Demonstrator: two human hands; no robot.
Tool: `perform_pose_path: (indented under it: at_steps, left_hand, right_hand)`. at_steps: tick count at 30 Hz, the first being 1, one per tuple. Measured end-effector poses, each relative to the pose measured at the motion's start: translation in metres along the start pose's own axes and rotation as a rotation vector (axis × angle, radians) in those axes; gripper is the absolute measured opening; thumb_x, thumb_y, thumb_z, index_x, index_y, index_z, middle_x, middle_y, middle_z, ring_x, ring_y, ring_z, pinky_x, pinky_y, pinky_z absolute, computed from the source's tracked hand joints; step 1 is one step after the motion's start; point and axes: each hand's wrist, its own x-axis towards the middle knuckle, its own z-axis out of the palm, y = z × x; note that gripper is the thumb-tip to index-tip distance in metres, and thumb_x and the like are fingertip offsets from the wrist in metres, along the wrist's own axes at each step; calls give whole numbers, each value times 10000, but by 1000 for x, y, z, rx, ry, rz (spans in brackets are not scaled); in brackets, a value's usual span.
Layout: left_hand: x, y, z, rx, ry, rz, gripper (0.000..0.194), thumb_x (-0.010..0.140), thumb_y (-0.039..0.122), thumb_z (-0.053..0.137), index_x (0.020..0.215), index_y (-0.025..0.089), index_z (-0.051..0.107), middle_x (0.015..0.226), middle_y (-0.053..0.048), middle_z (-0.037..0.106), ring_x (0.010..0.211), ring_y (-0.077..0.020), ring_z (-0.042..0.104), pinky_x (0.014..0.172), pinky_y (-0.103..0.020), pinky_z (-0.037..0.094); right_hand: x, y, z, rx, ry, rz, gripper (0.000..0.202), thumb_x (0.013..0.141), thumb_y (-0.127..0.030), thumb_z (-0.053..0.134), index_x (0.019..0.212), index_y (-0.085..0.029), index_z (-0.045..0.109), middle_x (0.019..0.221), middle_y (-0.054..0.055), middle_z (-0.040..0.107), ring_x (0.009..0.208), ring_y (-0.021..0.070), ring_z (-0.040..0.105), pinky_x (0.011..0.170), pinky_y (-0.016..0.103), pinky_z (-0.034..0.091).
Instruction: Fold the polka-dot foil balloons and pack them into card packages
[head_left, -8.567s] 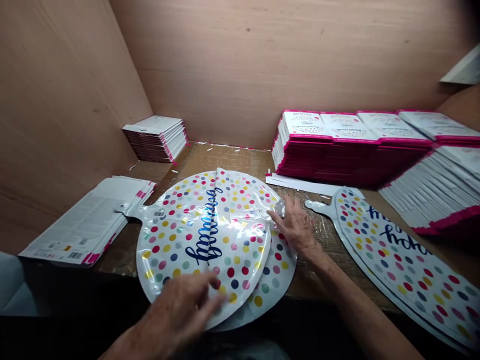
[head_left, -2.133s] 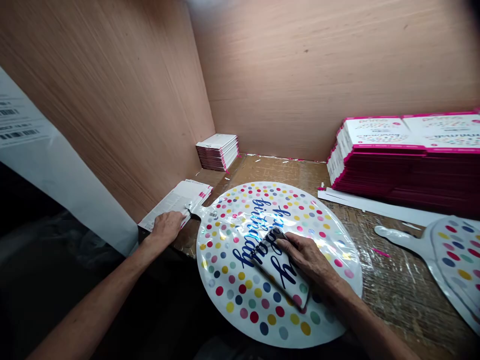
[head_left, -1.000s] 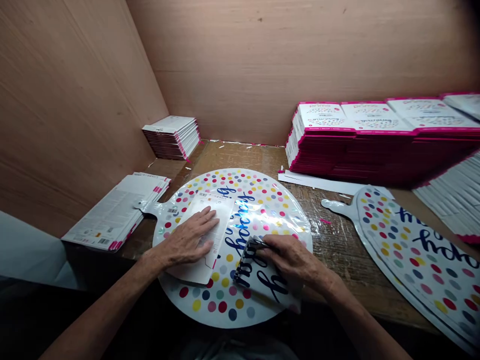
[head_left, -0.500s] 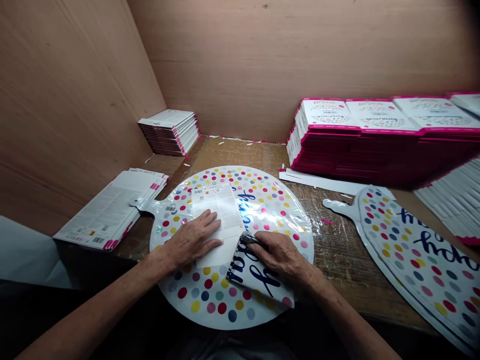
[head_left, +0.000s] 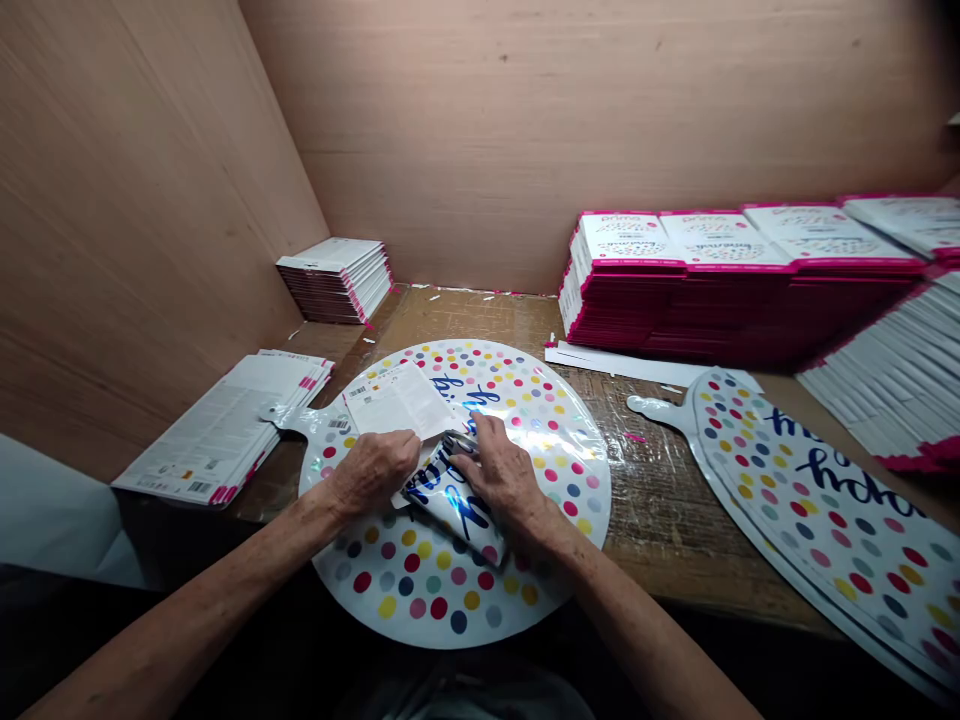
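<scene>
A: What are the hands doing?
B: The right hand point(head_left: 506, 475) grips a folded, shiny foil packet with dark blue lettering point(head_left: 459, 510). The left hand point(head_left: 379, 468) is curled at the near part of a white printed card point(head_left: 401, 400); I can't tell what, if anything, its fingers pinch.
A: And beneath?
B: A flat, round white foil balloon with coloured dots point(head_left: 439, 585). Card and packet both lie on it.
A: What might go wrong there?
B: The packet could spring open if the grip slackens — foil folds rarely stay put. Squeezing too hard near the card could crease it.
A: Further out?
B: The balloon's near edge overhangs the brown, tape-covered worktop point(head_left: 645, 540), so a tug could drag everything. Its narrow neck lies over a stack of white printed cards point(head_left: 202, 430) — pulling might skew them. To the right, more dotted balloons point(head_left: 817, 530) overhang too, and an elbow could knock them.
</scene>
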Motion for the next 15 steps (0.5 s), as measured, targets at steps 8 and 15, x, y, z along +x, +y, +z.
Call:
perform_pose_path:
  at_steps: [8, 15]
  left_hand:
    - [9, 6, -22, 126, 95, 41, 268, 873, -5, 351, 745, 145, 531, 742, -91, 609, 622, -187, 589, 519, -270, 449]
    - [14, 14, -22, 110, 134, 95, 287, 898, 13, 354, 789, 133, 591, 808, -109, 666, 732, -220, 648, 624, -326, 529]
  right_hand:
    - [8, 1, -4, -93, -56, 80, 270, 946, -427, 545, 1034, -172, 553, 1078, 91, 589, 915, 212, 590, 732, 296, 423]
    - [23, 13, 7, -7, 103, 96, 295, 957, -438, 471, 816, -198, 568, 836, 60, 619, 776, 187, 541, 666, 283, 355]
